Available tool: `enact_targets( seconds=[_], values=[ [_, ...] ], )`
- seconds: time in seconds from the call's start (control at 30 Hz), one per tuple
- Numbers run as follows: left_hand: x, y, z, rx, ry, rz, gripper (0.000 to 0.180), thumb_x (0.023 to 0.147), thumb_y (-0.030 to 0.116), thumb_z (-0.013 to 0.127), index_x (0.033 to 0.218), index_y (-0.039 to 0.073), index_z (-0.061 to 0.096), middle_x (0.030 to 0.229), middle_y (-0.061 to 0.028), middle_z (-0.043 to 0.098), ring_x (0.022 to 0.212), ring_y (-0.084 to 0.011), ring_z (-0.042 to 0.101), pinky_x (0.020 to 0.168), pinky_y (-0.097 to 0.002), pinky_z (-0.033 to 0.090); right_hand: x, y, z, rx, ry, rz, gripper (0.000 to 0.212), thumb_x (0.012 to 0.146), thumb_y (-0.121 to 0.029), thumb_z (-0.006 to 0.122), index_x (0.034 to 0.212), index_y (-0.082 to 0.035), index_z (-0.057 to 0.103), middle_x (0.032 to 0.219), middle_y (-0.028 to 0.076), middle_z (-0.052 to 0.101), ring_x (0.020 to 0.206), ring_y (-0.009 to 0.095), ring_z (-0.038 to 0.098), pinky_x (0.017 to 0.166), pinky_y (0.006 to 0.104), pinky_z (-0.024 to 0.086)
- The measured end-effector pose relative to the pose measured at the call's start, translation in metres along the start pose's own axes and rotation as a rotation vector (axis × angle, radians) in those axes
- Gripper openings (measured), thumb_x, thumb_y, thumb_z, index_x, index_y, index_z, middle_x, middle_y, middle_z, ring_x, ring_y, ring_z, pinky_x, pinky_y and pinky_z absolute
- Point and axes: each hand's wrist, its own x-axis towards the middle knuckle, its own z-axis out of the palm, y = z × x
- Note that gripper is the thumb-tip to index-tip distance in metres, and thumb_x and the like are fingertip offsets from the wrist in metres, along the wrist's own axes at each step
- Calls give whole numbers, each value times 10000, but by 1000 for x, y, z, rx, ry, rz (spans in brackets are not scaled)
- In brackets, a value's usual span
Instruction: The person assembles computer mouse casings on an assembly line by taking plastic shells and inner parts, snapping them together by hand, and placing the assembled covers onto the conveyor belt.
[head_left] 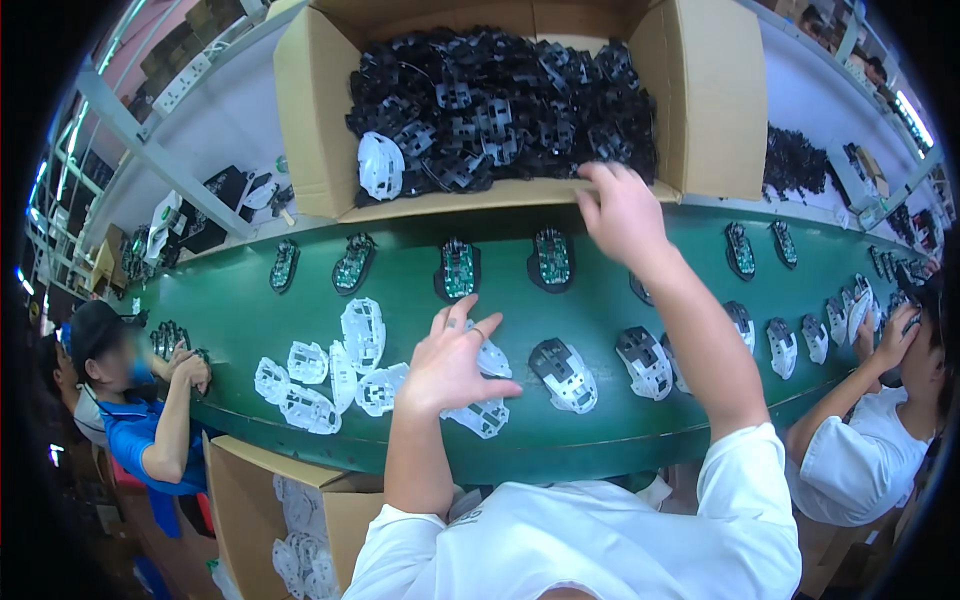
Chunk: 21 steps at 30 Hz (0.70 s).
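My left hand (455, 360) hovers over the green table with thumb and fingers spread, holding nothing. Under and beside it lie loose white mouse shells (362, 335), some partly covered by the hand. My right hand (622, 208) is at the front edge of a cardboard box (725, 100), thumb apart from its fingers, and nothing shows in it. Black plastic mouse parts (480, 110) fill that box, and one white shell (381, 166) rests on them at the left. Nearer my hands are a black-and-white mouse (563, 376) and a mouse base with a green circuit board (551, 260).
More bases with circuit boards (353, 263) line the far side of the table (230, 345). Black-and-white mice (643, 362) run off to the right. One person (160, 430) sits at the left, another (870, 450) at the right. A lower-left carton (255, 500) holds white shells.
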Motion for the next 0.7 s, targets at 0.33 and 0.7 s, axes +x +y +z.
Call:
enact_targets(
  seconds=[0.33,0.7],
  values=[
    [3,-13,30,4,456,-6,362,712,376,878,911,87,794,962,-139,704,1035,-324,618,899,-420,518,93,5,90,-133,-362,200,516,886,-67,601,1393,-159,573,1433,222,502,1167,406,647,978,478,549],
    [15,-43,66,-1308,889,-34,146,1003,130,677,1036,-11,696,968,-72,725,824,-129,665,767,-288,550,87,-13,63,-53,-460,407,287,873,-170,665,1121,-26,680,1114,213,740,1039,351,735,866,460,596]
  ],
)
